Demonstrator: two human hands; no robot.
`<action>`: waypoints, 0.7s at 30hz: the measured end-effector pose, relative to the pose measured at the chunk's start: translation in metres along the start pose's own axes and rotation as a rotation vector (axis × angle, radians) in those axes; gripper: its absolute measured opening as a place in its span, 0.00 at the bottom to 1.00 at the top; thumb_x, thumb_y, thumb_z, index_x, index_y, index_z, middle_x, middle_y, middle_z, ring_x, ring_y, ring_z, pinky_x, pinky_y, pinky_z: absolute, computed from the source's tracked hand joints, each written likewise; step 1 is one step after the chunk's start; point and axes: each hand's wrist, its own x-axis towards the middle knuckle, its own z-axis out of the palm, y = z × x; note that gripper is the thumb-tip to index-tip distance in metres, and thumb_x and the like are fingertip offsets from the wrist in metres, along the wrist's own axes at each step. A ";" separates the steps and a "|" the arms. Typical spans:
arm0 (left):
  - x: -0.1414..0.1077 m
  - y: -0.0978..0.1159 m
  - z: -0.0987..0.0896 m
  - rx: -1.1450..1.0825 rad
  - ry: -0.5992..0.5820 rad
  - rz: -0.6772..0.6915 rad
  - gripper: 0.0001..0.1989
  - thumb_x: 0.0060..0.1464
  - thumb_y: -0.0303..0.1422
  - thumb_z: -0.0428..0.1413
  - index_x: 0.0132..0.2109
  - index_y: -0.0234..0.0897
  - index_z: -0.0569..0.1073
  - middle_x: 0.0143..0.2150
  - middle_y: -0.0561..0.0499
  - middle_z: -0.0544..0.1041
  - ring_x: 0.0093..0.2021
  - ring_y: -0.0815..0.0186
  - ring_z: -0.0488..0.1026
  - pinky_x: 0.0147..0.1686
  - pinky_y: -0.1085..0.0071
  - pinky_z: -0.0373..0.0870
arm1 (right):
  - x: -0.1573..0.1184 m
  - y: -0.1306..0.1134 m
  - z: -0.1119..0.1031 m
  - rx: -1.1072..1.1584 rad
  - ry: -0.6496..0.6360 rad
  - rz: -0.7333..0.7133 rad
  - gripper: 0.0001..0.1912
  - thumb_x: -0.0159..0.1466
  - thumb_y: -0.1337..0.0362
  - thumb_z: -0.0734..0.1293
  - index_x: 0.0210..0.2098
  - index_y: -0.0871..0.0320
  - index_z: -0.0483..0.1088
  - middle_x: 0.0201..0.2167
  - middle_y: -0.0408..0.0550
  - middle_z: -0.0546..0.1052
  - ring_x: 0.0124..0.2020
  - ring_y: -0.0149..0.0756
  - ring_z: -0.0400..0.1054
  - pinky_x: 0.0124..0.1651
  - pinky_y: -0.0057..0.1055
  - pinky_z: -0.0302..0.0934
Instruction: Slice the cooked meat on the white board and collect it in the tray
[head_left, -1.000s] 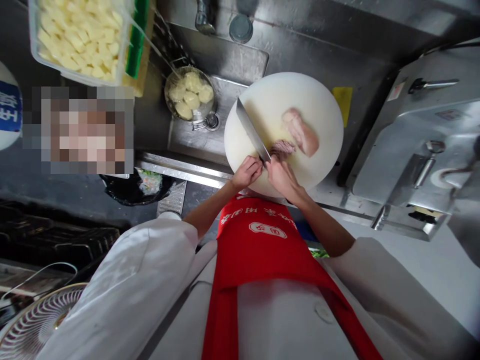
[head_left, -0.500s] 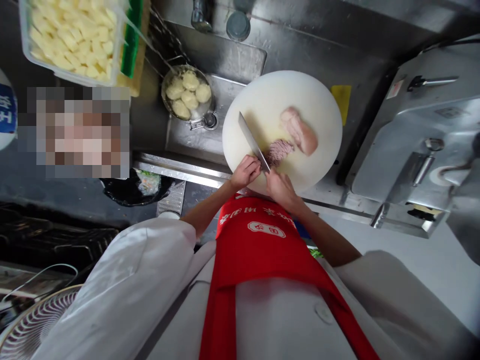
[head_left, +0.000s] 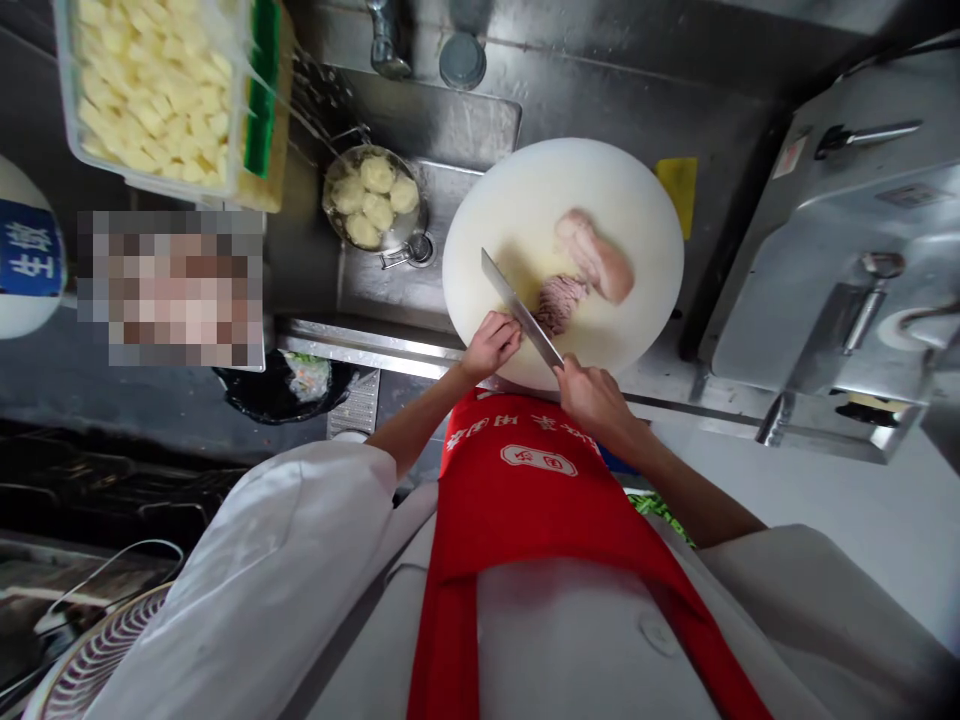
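At the far left was one white container (head_left: 28,250) with a blue label, and next to it one clear plastic bin (head_left: 71,110) of pale cut potato chunks (head_left: 154,100), too tightly packed to count. Lower down, one black bag (head_left: 251,395) held pale and green scraps (head_left: 307,378). In the sink (head_left: 367,285) sat one round metal bowl (head_left: 409,228) in which five peeled potatoes (head_left: 376,175) showed. Above it were one faucet (head_left: 388,40) and, to the right, one round grey cap (head_left: 462,62). The left hand (head_left: 493,343) rested at the near left part of one round white cutting board (head_left: 577,170), its fingers curled in just beside the blade; whether anything was pinched under them could not be told. One knife (head_left: 521,308) slanted across the board, its tip to the upper left and its handle closed in the right hand (head_left: 598,402), which was over the board's near edge. One heap of sliced meat (head_left: 560,300) lay just right of the blade, across it from the left hand and to the upper left of the right hand; its slices were too fine to count. One uncut piece of meat (head_left: 596,258) lay beside the heap, farther up the board and clear of both hands. Beyond the board's right edge came one yellow card (head_left: 676,198), then one large metal machine (head_left: 817,270).
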 end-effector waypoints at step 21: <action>-0.003 -0.001 0.001 0.022 -0.004 0.008 0.09 0.66 0.33 0.49 0.46 0.35 0.72 0.40 0.43 0.74 0.42 0.63 0.71 0.44 0.62 0.72 | -0.002 0.005 0.006 -0.019 -0.007 -0.009 0.14 0.73 0.61 0.51 0.45 0.62 0.64 0.30 0.56 0.79 0.31 0.43 0.74 0.30 0.31 0.51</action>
